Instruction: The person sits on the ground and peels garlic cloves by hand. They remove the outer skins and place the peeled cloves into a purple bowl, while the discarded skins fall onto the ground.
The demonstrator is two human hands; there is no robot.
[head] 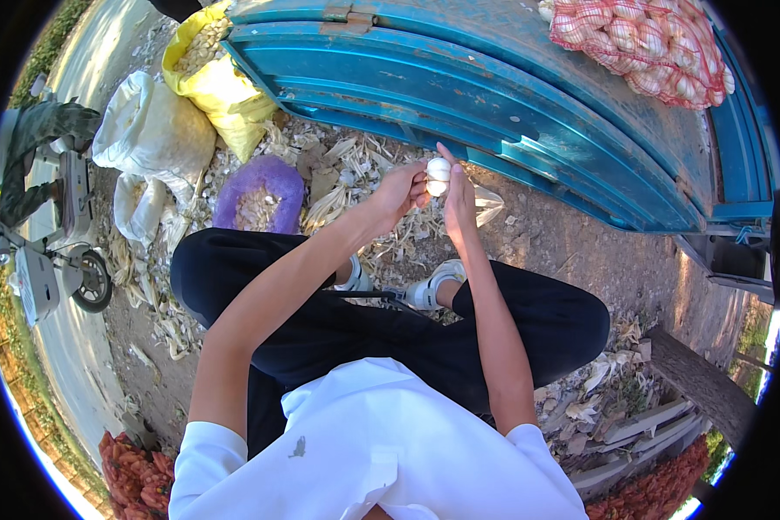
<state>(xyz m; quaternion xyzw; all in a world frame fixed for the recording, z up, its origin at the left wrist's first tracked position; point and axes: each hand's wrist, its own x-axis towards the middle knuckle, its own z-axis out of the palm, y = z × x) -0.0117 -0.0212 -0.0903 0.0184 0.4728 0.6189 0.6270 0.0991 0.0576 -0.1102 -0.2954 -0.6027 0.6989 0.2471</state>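
Both my hands meet around a white garlic bulb [437, 177] in front of the blue metal side panel. My left hand [400, 195] has its fingers at the bulb's left side. On the bulb's right, my right hand [459, 198] holds it between thumb and fingers, with the index finger pointing up. Under the hands, dry garlic husks and peelings [338, 195] litter the ground. A purple mesh bag [292, 188] with garlic cloves inside stands open left of the hands. Behind it are a yellow sack [234, 97] and a white sack [175, 130], both holding pale cloves.
The blue truck bed's side [429, 71] spans the front, with a red net bag of garlic bulbs [650, 52] on the bed. At left, a person sits on a parked scooter [39, 279]. A tree trunk [702, 383] leans at the lower right, near wooden slats [650, 429].
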